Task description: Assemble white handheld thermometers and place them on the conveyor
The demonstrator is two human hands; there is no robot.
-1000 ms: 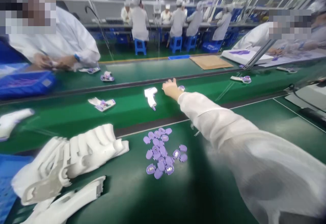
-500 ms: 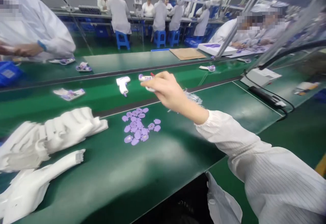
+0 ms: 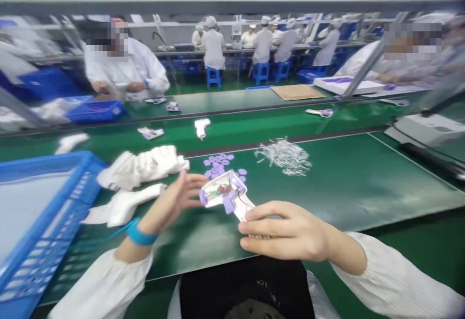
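My right hand (image 3: 286,232) grips the handle of an open white device half (image 3: 227,194) with purple parts and thin wires inside, held just above the green table (image 3: 345,188). My left hand (image 3: 178,198), fingers spread, touches the left end of that half; a blue band sits on its wrist. Just beyond lies a cluster of small purple buttons (image 3: 220,164). White plastic shells (image 3: 141,166) are heaped to the left, with one more shell (image 3: 121,205) nearer me.
A blue crate (image 3: 47,222) stands at the left. A pile of clear small parts (image 3: 285,154) lies right of centre. A white device (image 3: 201,127) and other pieces ride the conveyor belt (image 3: 254,120). Workers in white sit across and behind. A white box (image 3: 428,128) is far right.
My right hand came back from the conveyor with the device half and now holds it close in front of me. My left hand has come into view and touches it.
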